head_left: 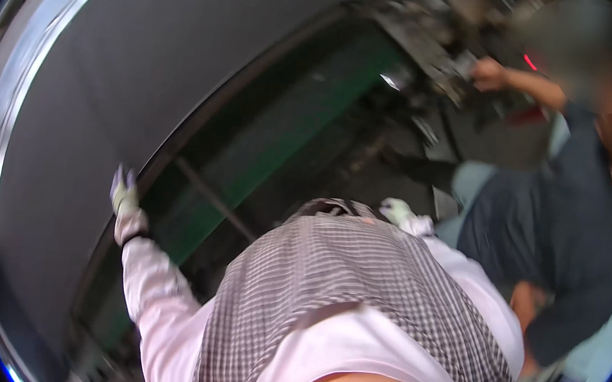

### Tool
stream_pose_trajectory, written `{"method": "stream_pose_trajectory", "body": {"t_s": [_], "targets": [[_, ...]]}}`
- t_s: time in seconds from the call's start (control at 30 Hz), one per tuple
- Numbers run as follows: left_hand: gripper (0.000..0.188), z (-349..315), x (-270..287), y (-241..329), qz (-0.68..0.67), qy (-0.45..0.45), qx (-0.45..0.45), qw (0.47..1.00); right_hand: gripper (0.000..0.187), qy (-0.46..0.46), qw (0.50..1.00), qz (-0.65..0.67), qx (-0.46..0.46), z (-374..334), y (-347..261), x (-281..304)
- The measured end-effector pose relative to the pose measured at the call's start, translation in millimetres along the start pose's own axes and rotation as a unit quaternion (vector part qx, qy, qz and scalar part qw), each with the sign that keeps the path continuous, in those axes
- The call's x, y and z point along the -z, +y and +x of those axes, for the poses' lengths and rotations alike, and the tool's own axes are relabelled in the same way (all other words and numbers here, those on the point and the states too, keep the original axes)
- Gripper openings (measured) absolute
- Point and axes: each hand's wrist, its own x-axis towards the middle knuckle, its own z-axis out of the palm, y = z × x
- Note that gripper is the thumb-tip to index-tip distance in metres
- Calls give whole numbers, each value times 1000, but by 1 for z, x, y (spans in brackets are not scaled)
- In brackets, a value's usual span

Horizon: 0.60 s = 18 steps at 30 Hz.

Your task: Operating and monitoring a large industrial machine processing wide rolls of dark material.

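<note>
Overlapping panel [124,65] — left hand [124,193], contact unclear.

Ahead and left of the left hand [123,191], the grey surface [134,43] leaves a wide free run, bounded on the far left by a bright rail [16,86]. Right of that hand, a bar [212,197] crosses the dark gap toward the apron [344,256]. A co-worker [558,227] blocks the right hand's [396,212] outer side; blurred metal parts [417,41] crowd the space well ahead.
</note>
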Motion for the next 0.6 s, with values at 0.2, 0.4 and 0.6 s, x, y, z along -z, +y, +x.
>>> {"method": "stream_pose_trajectory", "body": {"t_s": [0.2,0.4,0.6], "targets": [[51,15,-57,64,89,34,-110,989,34,-36,983,10,-181,-12,-34,2],[48,37,-76,151,138,-31,-162,977,34,-39,978,27,-205,-21,-32,-17],[53,66,-101,242,138,-76,-175,972,35,-4,958,107,-265,-34,-11,-31]]}}
